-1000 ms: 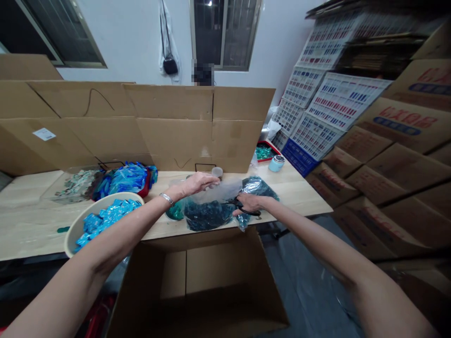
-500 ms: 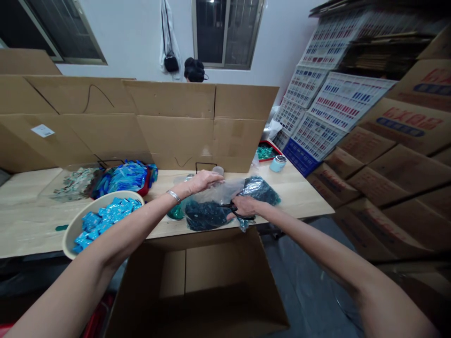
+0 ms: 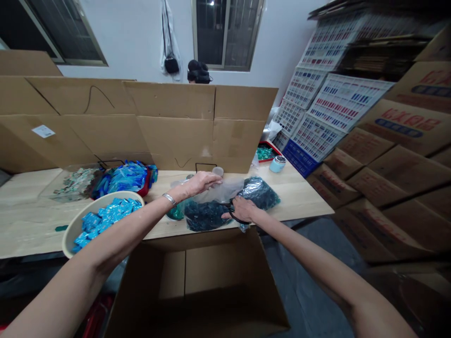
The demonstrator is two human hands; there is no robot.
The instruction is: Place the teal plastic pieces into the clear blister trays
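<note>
My left hand [image 3: 197, 184] grips the gathered top of a transparent plastic bag [image 3: 220, 192], which lies on the wooden table [image 3: 296, 199] and holds dark teal pieces. My right hand [image 3: 244, 210] is shut on black-handled scissors [image 3: 235, 215], and their blades are at the bag's plastic, partly hidden by the hand. A second bulge of dark pieces [image 3: 259, 194] sits to the right of the scissors. Below my left wrist, a small heap of green pieces [image 3: 175, 212] lies against the bag.
A beige bowl [image 3: 95, 206] of blue packets stands at the table's left, behind it bags of blue packets [image 3: 127, 177]. An open carton [image 3: 197, 281] stands below the front edge. Tall cardboard flaps rise behind the table, with a person's head [image 3: 198, 72] beyond. Stacked cartons fill the right.
My right hand and the scissors have moved left along the bag. My left hand still holds the plastic. The person behind the cardboard has shifted slightly right.
</note>
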